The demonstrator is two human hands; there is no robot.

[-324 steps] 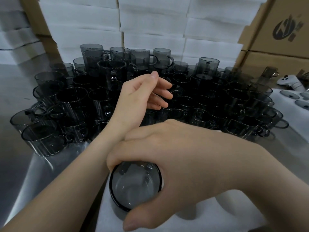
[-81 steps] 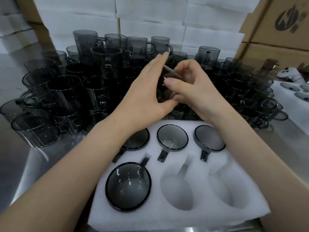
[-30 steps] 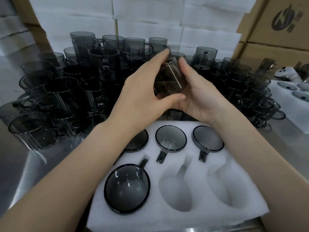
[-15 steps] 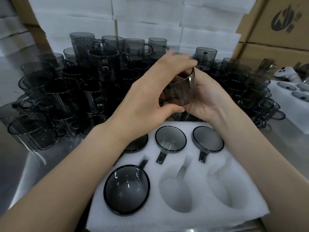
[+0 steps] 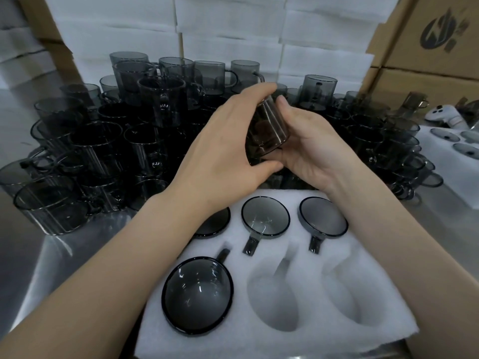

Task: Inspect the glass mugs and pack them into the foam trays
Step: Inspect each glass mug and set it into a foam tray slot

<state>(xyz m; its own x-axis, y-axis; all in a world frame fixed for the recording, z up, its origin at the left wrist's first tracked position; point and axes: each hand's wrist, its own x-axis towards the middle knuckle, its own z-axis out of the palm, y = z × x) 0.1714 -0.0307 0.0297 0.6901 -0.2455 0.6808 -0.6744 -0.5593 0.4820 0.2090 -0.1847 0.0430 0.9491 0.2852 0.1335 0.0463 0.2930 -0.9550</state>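
1. The left hand [image 5: 228,149] is bare, with the skin of its back smooth and unmarked.
2. The right hand [image 5: 311,149] is bare; its thumbnail [image 5: 281,101] is short and plain.
3. The left forearm [image 5: 108,265] is bare from wrist to frame edge.
4. The right forearm [image 5: 404,244] is likewise bare.

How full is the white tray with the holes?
Not full: four mugs sit in the foam tray, and two near holes are empty.

A smoky glass mug [image 5: 267,130] is raised, tilted, over the white foam tray [image 5: 363,294]; four mugs [image 5: 265,220] fill its far row and near-left pocket; loose mugs [image 5: 103,141] crowd beyond.
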